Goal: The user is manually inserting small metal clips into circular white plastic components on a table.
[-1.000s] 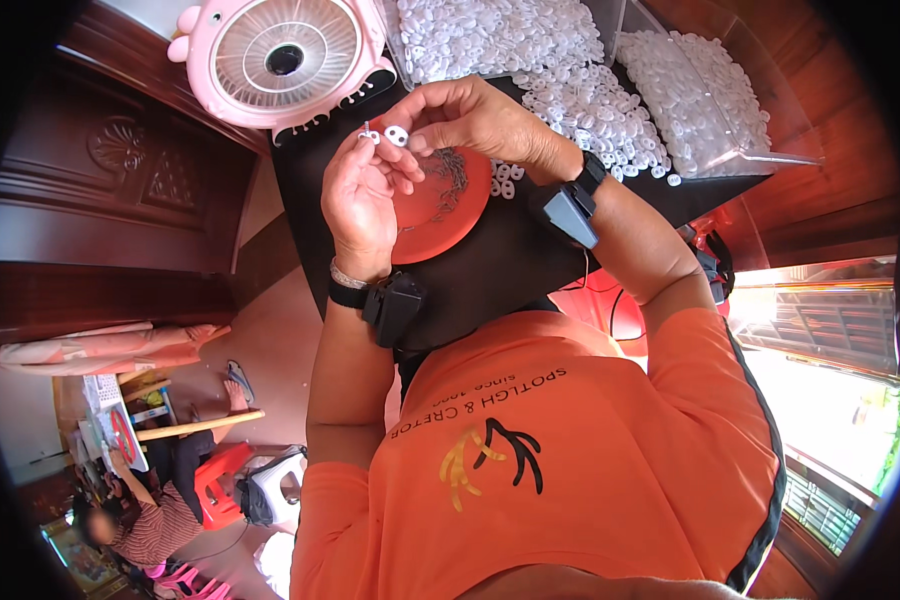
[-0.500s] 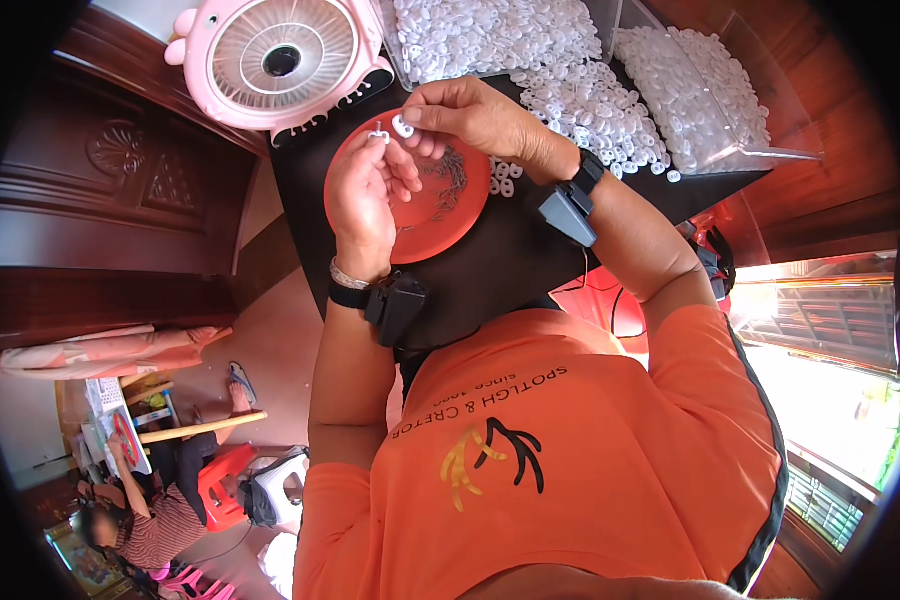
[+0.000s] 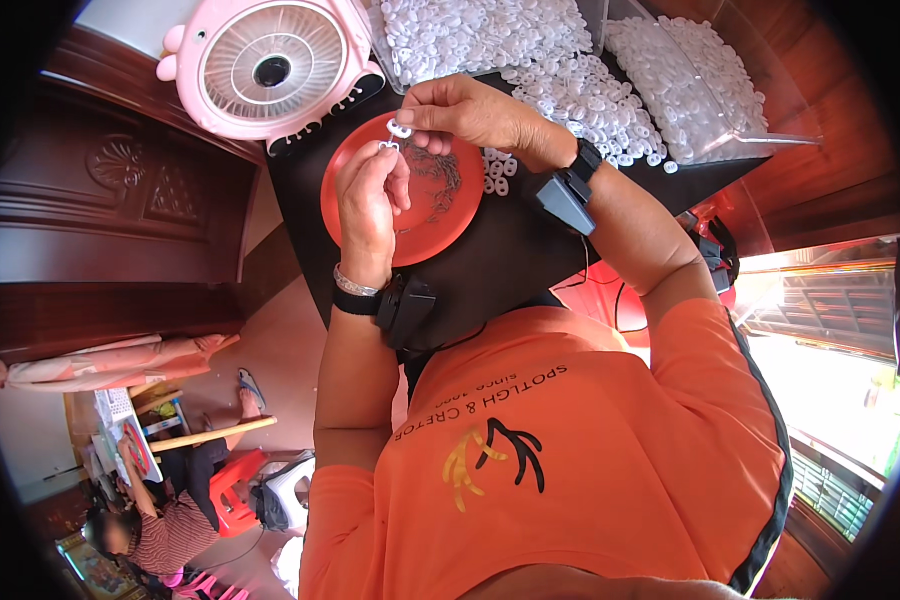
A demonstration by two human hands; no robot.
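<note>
White plastic rings (image 3: 398, 131) — small ones — are pinched between both hands above a red plate (image 3: 440, 200) on the black bench (image 3: 510, 250). Left hand (image 3: 370, 195) and right hand (image 3: 465, 112) bring fingertips together, seemingly to join pieces — heaps of white parts (image 3: 570, 90) lie behind.

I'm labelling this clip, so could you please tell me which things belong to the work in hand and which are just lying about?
In use: left hand, right hand, small white ring pieces, red plate, heaps of white pieces.
Lying about: pink fan, red stool.
</note>
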